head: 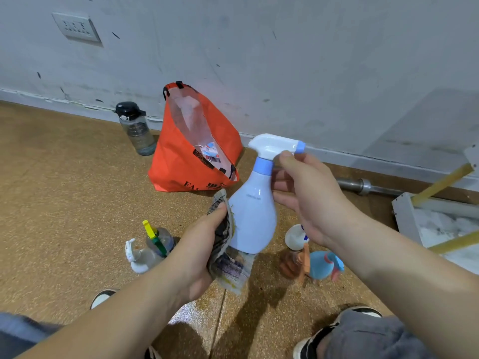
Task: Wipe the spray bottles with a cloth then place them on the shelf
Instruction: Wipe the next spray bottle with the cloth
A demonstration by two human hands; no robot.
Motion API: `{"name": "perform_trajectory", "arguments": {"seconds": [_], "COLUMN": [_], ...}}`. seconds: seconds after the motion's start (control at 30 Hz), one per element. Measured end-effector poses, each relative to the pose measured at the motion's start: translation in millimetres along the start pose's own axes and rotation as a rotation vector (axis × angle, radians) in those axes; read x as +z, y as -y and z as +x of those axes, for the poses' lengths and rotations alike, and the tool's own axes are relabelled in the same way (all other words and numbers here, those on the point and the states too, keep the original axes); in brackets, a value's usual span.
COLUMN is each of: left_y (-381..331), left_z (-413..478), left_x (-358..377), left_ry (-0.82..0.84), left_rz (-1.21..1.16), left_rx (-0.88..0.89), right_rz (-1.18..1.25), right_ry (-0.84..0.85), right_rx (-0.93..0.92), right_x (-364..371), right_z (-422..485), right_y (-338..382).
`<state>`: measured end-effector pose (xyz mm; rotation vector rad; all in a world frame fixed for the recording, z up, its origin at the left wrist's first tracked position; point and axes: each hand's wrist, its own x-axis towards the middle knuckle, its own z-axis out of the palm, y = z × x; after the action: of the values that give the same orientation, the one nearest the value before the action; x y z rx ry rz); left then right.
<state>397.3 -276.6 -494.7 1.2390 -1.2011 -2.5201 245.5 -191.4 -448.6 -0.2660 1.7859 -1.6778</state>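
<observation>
In mid-air over the floor [64,190] in front of your knees, the pale blue spray bottle [255,216] stands nearly upright, its white trigger head pointing to your right. Your right hand [308,200] holds it high up, thumb against the trigger head and fingers curled round the neck. Your left hand [197,255] grips the cloth [230,268], a worn patterned rag, and presses it flat against the left flank of the bottle, with a loose tail of it hanging under the base. By the look of it you are in the wiping step on this bottle, and nothing has been shelved in this view. To finish, you would need to turn the bottle in your right hand so the cloth reaches the far side and the base, then carry it across to the white unit with yellow struts [404,216] at your right, which I take to be the shelf. More spray bottles wait on the floor: two [159,239] just left of your left wrist, and a cluster [322,265] below your right wrist. Farther off, an orange bag [191,161] and a water bottle [136,128] sit against the wall.
</observation>
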Motion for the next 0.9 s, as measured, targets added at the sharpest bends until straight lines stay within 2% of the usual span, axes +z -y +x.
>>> {"name": "perform_trajectory", "arguments": {"seconds": [0.1,0.23,0.3,0.37,0.5,0.57,0.63,0.77,0.83,0.9], "left_y": [-3.0,-2.8,-0.4,3.9,7.1,4.1,0.7,-20.4,-25.2,-22.6], "left_z": [5.9,13.3,12.9,13.3,5.5,1.7,3.8,7.1,3.2,0.4], "left_x": [-3.0,-7.4,-6.9,-10.3,-6.8,-1.6,-3.9,-16.7,-13.6,-7.9], "left_ry": [-0.055,-0.095,-0.179,-0.270,-0.167,-0.155,-0.139,0.074,0.134,0.094], "left_rz": [-0.009,0.029,0.141,0.386,0.881,0.933,0.890,0.577,0.545,0.499], "left_rx": [0.031,0.077,0.150,0.343,0.853,0.959,0.918,0.525,0.530,0.594], "right_rz": [-0.073,-0.174,-0.172,-0.169,-0.229,-0.246,-0.225,-0.168,-0.162,-0.117], "right_ry": [0.112,0.088,0.076,0.062,0.070,0.097,0.133,0.323,0.396,0.329], "right_rx": [-0.046,-0.139,-0.160,-0.165,-0.185,-0.196,-0.187,-0.124,-0.083,-0.054], "right_x": [-1.3,-2.0,-3.2,-1.7,8.9,11.3,8.7,-0.1,-1.9,-0.7], "right_z": [-4.7,-4.4,-3.4,-3.6,-12.0,-16.5,-15.9,-17.5,-18.9,-16.1], "right_y": [8.7,8.7,7.3,1.6,-13.2,-17.4,-17.7,-6.0,-2.5,0.3]}}
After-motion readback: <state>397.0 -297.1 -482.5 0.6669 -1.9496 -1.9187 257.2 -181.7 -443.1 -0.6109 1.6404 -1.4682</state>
